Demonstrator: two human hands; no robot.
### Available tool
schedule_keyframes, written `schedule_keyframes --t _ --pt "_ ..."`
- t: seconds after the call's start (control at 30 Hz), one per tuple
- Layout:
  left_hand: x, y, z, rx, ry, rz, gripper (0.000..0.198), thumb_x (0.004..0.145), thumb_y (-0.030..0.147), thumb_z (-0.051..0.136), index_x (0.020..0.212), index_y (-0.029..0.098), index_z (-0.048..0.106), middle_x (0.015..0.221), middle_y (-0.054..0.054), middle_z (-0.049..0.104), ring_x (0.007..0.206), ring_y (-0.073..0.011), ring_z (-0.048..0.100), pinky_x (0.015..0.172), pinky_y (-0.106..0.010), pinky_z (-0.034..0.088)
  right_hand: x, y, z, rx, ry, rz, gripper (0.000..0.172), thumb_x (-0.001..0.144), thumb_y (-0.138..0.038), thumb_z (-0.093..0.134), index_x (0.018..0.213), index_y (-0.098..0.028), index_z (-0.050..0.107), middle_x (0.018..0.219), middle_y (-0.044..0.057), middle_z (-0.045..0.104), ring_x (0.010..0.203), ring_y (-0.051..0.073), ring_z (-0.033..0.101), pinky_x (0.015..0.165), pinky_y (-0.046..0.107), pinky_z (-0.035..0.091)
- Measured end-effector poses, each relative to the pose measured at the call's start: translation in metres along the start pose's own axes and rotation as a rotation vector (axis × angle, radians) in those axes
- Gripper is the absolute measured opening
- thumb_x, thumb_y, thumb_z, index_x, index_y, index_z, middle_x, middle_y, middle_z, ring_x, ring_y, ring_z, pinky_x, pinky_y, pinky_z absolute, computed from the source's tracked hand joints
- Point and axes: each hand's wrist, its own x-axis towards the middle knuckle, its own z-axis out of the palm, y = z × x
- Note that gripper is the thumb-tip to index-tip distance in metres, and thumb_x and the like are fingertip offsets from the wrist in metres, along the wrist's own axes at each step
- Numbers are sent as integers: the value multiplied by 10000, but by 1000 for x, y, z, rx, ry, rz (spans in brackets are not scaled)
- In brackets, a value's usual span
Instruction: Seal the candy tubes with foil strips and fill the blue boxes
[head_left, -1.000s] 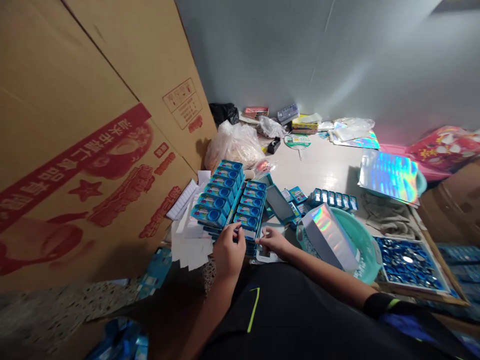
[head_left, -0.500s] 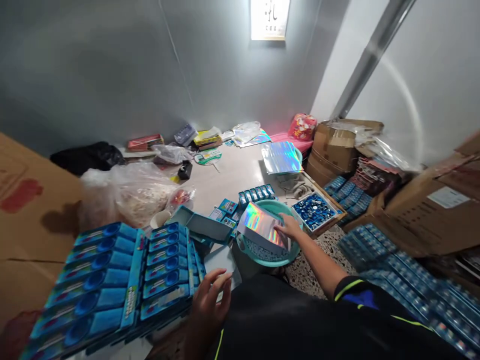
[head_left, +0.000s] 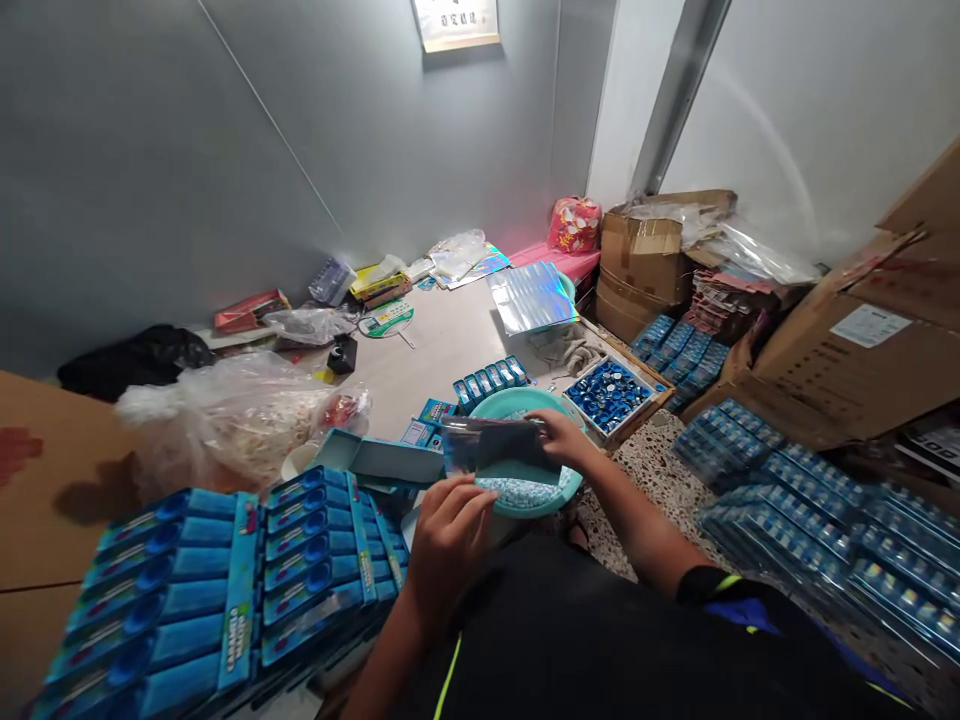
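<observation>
Held foil pouch (head_left: 495, 446) crosswise over teal basin (head_left: 510, 398), right hand (head_left: 566, 438) pinching 3 o'clock end; left hand (head_left: 450, 550) curled below, grip unclear.

Pouch (head_left: 499, 447): glossy plastic. 1 o'clock: mirror-smooth holographic foil sheet (head_left: 531, 298). 4 o'clock: smooth teal plastic basin (head_left: 495, 402), rough wood tray (head_left: 624, 432), speckled terrazzo floor (head_left: 637, 495). 3 o'clock: matt corrugated cardboard box (head_left: 847, 345).

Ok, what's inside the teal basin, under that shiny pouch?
The teal basin holds a heap of small pale blue pieces. The foil pouch, held over it by the left hand and right hand, covers the basin's middle, so what lies there cannot be seen.
</observation>
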Motion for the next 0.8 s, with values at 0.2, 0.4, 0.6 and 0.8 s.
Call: schedule_keyframes --t 0.2,0.4,0.6,0.8 --pt "70 3 3 156 -149 103 339 947 247 608 1283 208 621 1155 -68 744 1118 -263 664 1202 -540 234 -43 -75 -15 274 21 -185 405 813 -140 586 1208 -223 620 1118 47 702 1029 204 663 910 335 541" --pt "69 -17 -9 103 -182 88 212 974 233 566 1128 248 711 914 -3 759 836 -176 698 1113 -494 357 -63 -94 -32 807 187 7 264 703 -239 769 948 -204 679 869 8 707 822 174 678 748 309 555" --pt "67 -10 -6 -1 -100 175 299 948 158 560 1207 245 681 1025 -30 752 925 -187 687 1064 -457 413 -81 -108 -24 855 392 134 186 670 -309 800 810 -200 745 823 21 742 783 182 677 741 319 546" --pt "63 -1 2 -115 17 224 308 932 188 620 1231 251 659 1086 -53 748 995 -196 683 1020 -428 461 -99 -127 -20 898 498 175 204 665 -327 807 813 -196 758 809 22 740 745 171 662 700 302 537"
